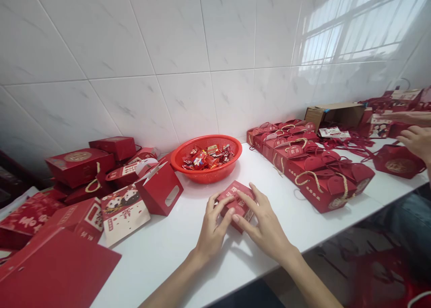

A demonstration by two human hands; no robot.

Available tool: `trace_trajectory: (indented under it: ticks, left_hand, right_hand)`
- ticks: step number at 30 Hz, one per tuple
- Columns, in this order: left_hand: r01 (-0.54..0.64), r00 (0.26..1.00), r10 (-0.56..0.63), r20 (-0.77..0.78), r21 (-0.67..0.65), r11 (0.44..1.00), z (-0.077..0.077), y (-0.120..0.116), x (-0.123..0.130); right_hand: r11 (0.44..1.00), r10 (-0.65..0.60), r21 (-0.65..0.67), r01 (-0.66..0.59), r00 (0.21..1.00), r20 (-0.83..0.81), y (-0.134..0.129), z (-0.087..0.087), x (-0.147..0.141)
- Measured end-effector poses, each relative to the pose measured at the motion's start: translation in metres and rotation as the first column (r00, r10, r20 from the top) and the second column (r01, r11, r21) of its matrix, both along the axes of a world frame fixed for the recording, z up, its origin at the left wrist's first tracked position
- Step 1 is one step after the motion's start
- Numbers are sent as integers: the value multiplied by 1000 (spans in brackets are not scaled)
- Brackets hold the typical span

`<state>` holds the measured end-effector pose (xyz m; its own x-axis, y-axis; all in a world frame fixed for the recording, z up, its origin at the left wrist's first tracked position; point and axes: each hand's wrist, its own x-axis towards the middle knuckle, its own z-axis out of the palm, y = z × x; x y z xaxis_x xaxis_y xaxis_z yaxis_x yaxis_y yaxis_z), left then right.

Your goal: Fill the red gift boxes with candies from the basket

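Observation:
Near the middle of the white table, a small red box (232, 189) with printed characters lies between my two hands. My left hand (214, 225) grips its left side, fingers curled over the top. From the right, my right hand (261, 220) holds the same box, with its fingers on the top and right side. The fingertips of both hands nearly meet over the box top. Just behind stands a red plastic basket (208, 176) with wrapped sweets (205, 159) in it.
Red boxes (81, 164) and a panda-print box (124, 211) are piled at the left. Rows of red boxes with rope handles (313, 182) stand at the right. Beyond are a cardboard box (314, 116) and another person's hands (417, 139) near a red box (399, 160).

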<state>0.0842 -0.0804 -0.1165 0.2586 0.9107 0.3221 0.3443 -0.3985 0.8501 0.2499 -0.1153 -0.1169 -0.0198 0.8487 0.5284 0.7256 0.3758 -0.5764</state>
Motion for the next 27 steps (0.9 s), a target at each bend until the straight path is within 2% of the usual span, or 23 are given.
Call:
trace_trajectory:
  ticks: [5,8,12,16,18,20,22,24,26,27]
  left_hand:
    - [12,1000,-12,11,-15,1000,2,3,-4]
    - [13,1000,-13,-9,11,1000,3,2,-7]
    - [-2,1000,7,-25,190,982,1,-3,-10]
    - [8,1000,-12,11,361,932,-1,-7,-15]
    - [67,998,-69,-9,400,914,-2,-10,-16]
    - [215,977,-195,-90,413,885,-4,-14,-13]
    - [419,908,-362,-212,417,807,-9,-21,-6]
    - [607,795,-495,-352,427,671,-15,-28,4]
    - [728,686,-549,-478,433,531,-24,-33,15]
    - [756,654,-552,-517,437,487,-28,-35,19]
  right_hand:
    - [998,32,-66,-23,991,131,5,3,5]
    - [999,11,-47,-5,989,146,6,6,4]
    - [1000,-3,-18,5,992,128,6,10,6]
    - [999,-41,-24,42,999,31,-9,20,28]
    - [998,-67,21,67,997,-29,-24,32,48]
    - [989,-104,100,110,992,-65,-39,50,75]
    - [954,-186,222,199,979,-80,-47,74,110]
    - [883,-313,343,319,947,-74,-43,102,151]
    - [806,-456,404,433,889,-41,-25,129,196]
    - [782,-514,402,476,857,-16,-12,140,219]
